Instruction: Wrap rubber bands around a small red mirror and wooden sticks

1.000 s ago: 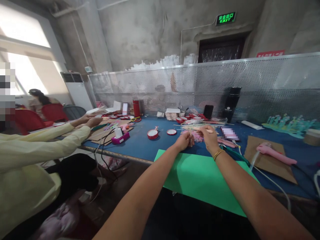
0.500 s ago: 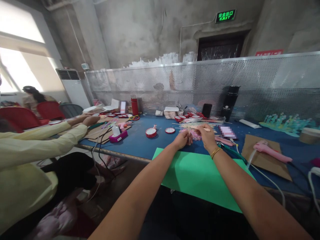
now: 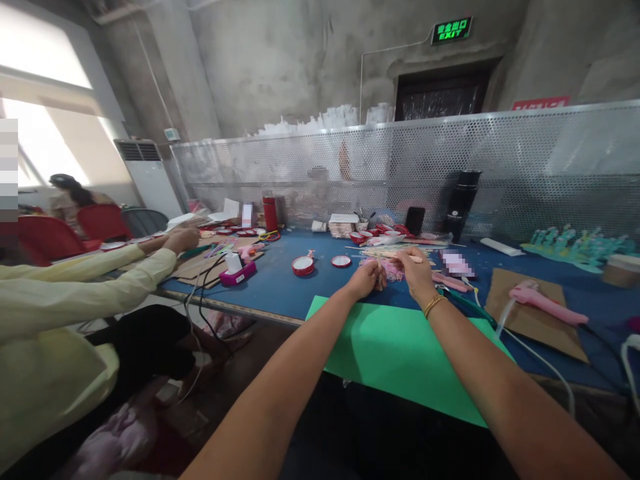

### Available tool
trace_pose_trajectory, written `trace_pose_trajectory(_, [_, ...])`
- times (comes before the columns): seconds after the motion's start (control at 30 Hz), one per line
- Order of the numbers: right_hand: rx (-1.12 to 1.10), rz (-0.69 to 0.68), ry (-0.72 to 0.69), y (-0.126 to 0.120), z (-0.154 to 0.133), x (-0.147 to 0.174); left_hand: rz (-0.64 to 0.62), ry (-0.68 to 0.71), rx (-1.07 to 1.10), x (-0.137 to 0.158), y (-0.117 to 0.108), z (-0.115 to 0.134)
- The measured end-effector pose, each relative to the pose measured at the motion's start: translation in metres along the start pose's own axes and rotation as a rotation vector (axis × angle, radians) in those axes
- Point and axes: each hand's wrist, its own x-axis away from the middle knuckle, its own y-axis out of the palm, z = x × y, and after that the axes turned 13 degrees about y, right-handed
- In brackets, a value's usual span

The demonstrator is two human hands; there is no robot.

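My left hand (image 3: 369, 279) is closed, its fingers pinched around something too small to make out. Close by on the right, my right hand (image 3: 416, 267) is also closed, with a thin pale stick-like piece (image 3: 392, 255) between its fingers, reaching toward the left hand. Pink stringy material (image 3: 394, 269) lies on the blue table between and behind both hands. Under my wrists a green sheet (image 3: 390, 353) hangs over the table's front edge. Two round red-rimmed white pieces, one nearer (image 3: 303, 266) and one farther (image 3: 341, 261), rest left of my hands.
On the right, a pink glue gun (image 3: 547, 303) lies on cardboard (image 3: 500, 290), its cord trailing. A black bottle (image 3: 463, 203) and a phone (image 3: 415, 220) stand by the perforated metal screen (image 3: 280, 163). A co-worker in yellow sleeves (image 3: 115, 283) works at left, near a purple box (image 3: 238, 274).
The camera view shifts very slightly. My hands stay close together in nearly the same pose, and the co-worker's hands move a little.
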Motion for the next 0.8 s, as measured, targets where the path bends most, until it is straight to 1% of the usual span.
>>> trace_pose_trajectory(0.1, [-0.025, 0.011, 0.004, -0.0002, 0.0009, -0.0013, 0.019, -0.006, 0.019, 0.0003, 0.0002, 0.0003])
trace_pose_trajectory(0.3, [-0.002, 0.002, 0.008, -0.0006, 0.0011, -0.0016, 0.014, -0.014, 0.034, 0.0003, 0.0011, 0.0030])
trace_pose_trajectory(0.5, [-0.021, 0.030, 0.000, -0.0006, -0.0021, 0.0000, 0.012, -0.037, 0.046, -0.0019, 0.0012, 0.0011])
trace_pose_trajectory(0.67, [-0.005, 0.005, -0.005, 0.0000, -0.0019, 0.0012, 0.021, -0.054, 0.065, -0.0017, 0.0011, -0.0013])
trace_pose_trajectory(0.8, [-0.014, 0.007, -0.004, -0.0008, 0.0005, -0.0009, 0.018, -0.040, 0.060, -0.0015, 0.0007, -0.0017])
